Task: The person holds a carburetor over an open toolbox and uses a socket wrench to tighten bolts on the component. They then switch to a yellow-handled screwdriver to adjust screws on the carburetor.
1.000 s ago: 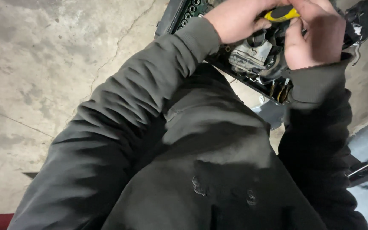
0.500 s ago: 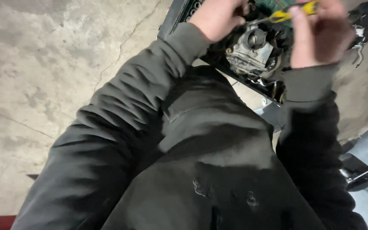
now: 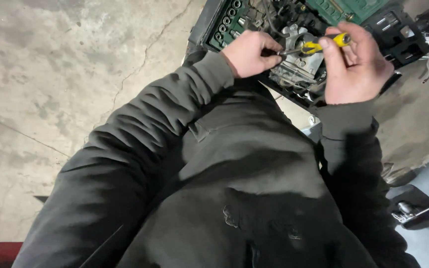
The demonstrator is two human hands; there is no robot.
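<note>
My left hand (image 3: 248,53) grips the carburetor (image 3: 296,69) between my hands. My right hand (image 3: 356,67) pinches a yellow-handled screwdriver (image 3: 319,46), tip on the carburetor.

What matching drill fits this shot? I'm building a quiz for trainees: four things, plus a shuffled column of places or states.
Things:
1. screwdriver
2. left hand
3. socket set
4. metal engine part

Places or states:
A. open case on the floor, beyond the hands
B. held in the right hand, yellow handle
C. between the two hands
D. curled near the screwdriver's tip

Pairs: 1-B, 2-D, 3-A, 4-C
</note>
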